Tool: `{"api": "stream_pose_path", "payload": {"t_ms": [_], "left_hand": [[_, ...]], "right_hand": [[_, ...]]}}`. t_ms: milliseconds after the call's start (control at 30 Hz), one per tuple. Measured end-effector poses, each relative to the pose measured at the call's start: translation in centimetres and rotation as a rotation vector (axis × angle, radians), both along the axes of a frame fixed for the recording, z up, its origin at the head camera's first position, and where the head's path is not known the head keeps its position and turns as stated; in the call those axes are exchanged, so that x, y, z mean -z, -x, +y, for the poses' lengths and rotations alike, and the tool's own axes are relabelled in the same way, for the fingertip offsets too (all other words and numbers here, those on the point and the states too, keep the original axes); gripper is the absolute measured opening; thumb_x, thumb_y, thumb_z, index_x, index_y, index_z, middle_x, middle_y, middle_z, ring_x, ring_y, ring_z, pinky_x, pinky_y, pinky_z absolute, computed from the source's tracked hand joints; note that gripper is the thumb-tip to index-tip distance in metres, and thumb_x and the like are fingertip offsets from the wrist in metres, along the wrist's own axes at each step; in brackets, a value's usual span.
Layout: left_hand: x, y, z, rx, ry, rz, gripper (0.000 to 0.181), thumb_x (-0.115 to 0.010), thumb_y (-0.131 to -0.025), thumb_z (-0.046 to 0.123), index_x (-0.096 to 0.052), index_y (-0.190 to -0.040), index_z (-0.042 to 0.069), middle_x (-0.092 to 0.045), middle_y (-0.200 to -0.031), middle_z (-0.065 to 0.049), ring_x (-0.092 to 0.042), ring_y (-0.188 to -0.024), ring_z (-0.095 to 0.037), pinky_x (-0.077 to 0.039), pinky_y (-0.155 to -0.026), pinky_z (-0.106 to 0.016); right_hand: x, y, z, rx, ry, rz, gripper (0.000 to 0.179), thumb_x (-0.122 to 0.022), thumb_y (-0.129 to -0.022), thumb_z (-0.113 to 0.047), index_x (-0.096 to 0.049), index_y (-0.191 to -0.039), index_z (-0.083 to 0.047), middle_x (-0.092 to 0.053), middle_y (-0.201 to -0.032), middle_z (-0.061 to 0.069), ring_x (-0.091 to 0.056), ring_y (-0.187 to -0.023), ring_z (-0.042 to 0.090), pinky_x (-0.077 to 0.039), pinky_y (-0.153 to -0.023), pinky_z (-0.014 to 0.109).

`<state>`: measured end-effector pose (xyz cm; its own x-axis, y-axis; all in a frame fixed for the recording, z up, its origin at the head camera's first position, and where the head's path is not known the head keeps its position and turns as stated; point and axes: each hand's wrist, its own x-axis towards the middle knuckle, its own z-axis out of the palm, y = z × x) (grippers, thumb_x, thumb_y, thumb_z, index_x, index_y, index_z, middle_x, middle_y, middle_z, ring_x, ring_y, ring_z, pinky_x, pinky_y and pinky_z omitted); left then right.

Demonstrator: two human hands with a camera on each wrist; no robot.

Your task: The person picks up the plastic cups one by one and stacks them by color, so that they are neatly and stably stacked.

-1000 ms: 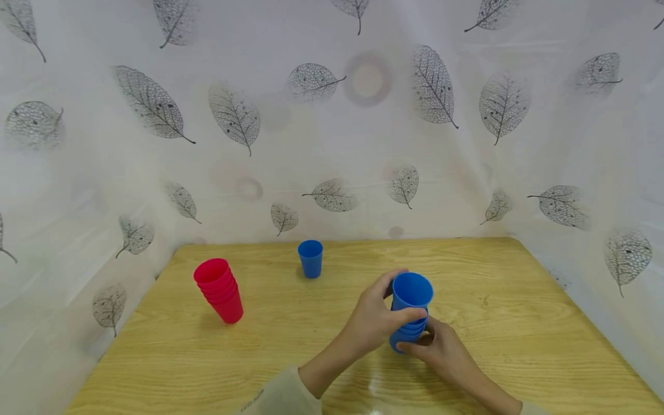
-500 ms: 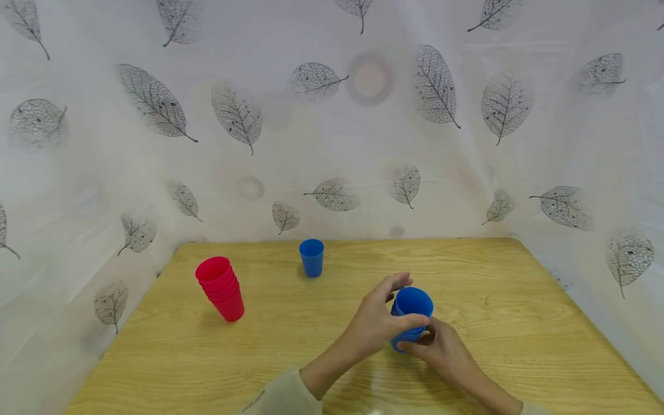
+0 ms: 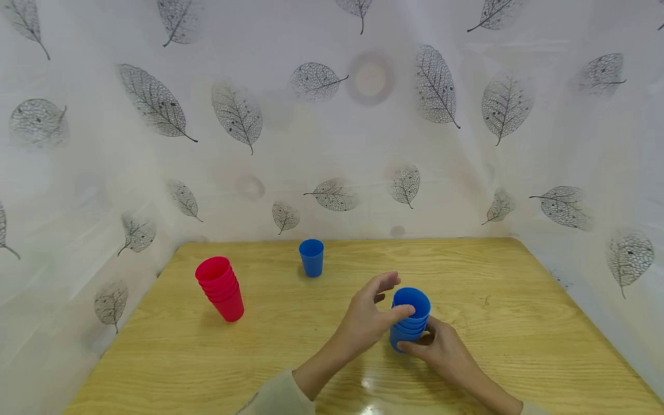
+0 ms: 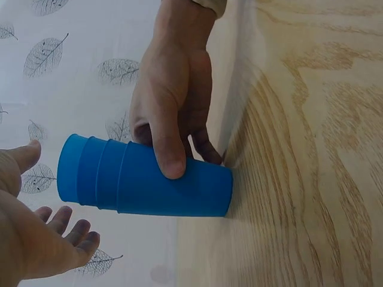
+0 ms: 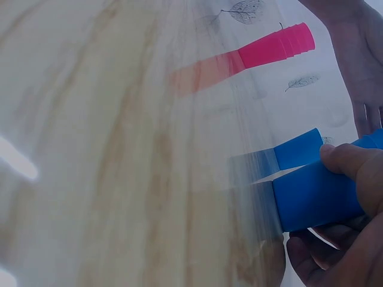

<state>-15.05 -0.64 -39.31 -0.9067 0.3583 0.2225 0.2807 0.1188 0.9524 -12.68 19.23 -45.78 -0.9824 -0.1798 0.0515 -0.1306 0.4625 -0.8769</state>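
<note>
A stack of several blue cups [image 3: 410, 327] stands upright on the table, right of its middle. My right hand [image 3: 442, 350] grips the stack low, with the thumb [image 4: 170, 158] along its side in the left wrist view. Close by the rim, my left hand [image 3: 363, 316] is spread with its fingers loosely extended. In the left wrist view, that hand [image 4: 36, 233] is apart from the top cup. A single blue cup [image 3: 312, 259] stands upright near the table's back edge.
A stack of several red cups [image 3: 224, 291] leans slightly on the left part of the wooden table [image 3: 280, 346]. Behind and at both sides hangs a pale sheet [image 3: 332, 132] printed with grey leaves.
The top blue cup has sunk down into the stack. My left hand has let go of it and moved a little to the left. My right hand has stayed on the stack.
</note>
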Motion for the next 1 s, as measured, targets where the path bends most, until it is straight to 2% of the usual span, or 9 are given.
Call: {"api": "stream_pose_path", "payload": {"t_ms": [200, 433, 633, 1000], "left_hand": [[0.6, 0.5, -1.1, -0.046, -0.005, 0.015, 0.059, -0.075, -0.097, 0.030, -0.053, -0.148, 0.009, -0.060, -0.143, -0.003, -0.055, -0.133, -0.023, -0.046, -0.112, -0.045], [1.4, 1.5, -2.9, -0.087, -0.040, 0.027, 0.057, -0.073, -0.099, 0.025, -0.052, -0.146, 0.001, -0.060, -0.142, -0.012, -0.056, -0.133, -0.032, -0.046, -0.112, -0.050], [2.0, 2.3, -4.6, -0.132, -0.054, 0.019, 0.061, -0.072, -0.100, 0.027, -0.048, -0.147, -0.003, -0.058, -0.143, -0.016, -0.056, -0.133, -0.034, -0.045, -0.113, -0.051], [3.1, 3.9, -7.3, -0.249, -0.098, 0.032, 0.056, -0.072, -0.100, 0.018, -0.049, -0.144, -0.007, -0.059, -0.139, -0.020, -0.058, -0.129, -0.038, -0.048, -0.110, -0.047]], "right_hand": [[-0.1, 0.0, -0.1, 0.019, -0.015, 0.014, 0.060, -0.087, -0.085, -0.021, -0.060, -0.130, 0.007, -0.071, -0.117, 0.019, -0.072, -0.096, 0.023, -0.060, -0.080, 0.027], [0.0, -0.1, -0.2, 0.035, -0.028, 0.031, 0.053, -0.089, -0.082, -0.020, -0.064, -0.121, 0.005, -0.072, -0.111, 0.016, -0.072, -0.089, 0.018, -0.059, -0.076, 0.027], [0.0, -0.1, -0.3, 0.043, -0.025, 0.017, 0.053, -0.089, -0.082, -0.021, -0.064, -0.122, 0.005, -0.072, -0.111, 0.016, -0.072, -0.090, 0.019, -0.059, -0.076, 0.026], [-0.2, 0.0, -0.3, 0.034, -0.026, 0.018, 0.054, -0.089, -0.082, -0.021, -0.064, -0.122, 0.005, -0.072, -0.112, 0.016, -0.071, -0.090, 0.019, -0.059, -0.076, 0.026]]}}
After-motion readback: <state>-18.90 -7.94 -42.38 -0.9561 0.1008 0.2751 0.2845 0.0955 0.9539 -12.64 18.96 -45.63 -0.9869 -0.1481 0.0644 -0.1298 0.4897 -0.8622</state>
